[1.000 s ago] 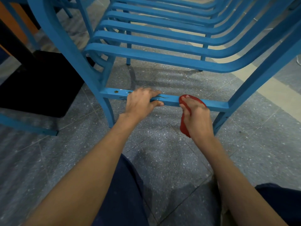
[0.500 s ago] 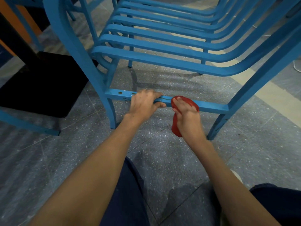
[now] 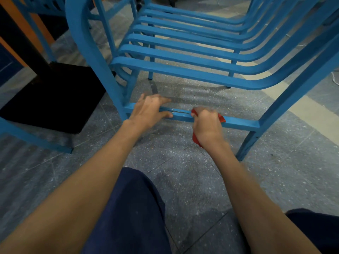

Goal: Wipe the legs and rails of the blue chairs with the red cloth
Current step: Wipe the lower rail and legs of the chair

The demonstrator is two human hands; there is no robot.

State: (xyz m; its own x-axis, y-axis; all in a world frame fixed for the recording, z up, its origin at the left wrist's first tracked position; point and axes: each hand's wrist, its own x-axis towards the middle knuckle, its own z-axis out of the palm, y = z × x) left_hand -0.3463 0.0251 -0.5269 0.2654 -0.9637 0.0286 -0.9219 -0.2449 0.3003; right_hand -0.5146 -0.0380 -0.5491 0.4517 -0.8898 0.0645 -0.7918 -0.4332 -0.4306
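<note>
A blue slatted metal chair (image 3: 183, 70) stands in front of me on the grey floor. Its low front rail (image 3: 242, 122) runs between the left leg (image 3: 102, 70) and the right leg (image 3: 247, 143). My left hand (image 3: 148, 110) holds the rail near its left end, fingers over the top and thumb on the front face. My right hand (image 3: 207, 123) grips the red cloth (image 3: 221, 118) and presses it on the middle of the rail. A tail of the cloth hangs below my palm. The two hands are a short gap apart.
A black table base (image 3: 53, 96) sits on the floor at the left, beside the chair leg. Another blue chair's low rail (image 3: 33, 138) crosses the left foreground. My knees in dark blue trousers (image 3: 132, 208) are at the bottom. A pale floor strip (image 3: 302, 114) runs at the right.
My right hand has slid the red cloth leftward along the rail, closer to my left hand. My left hand stays at the rail's left end, its fingers now more spread.
</note>
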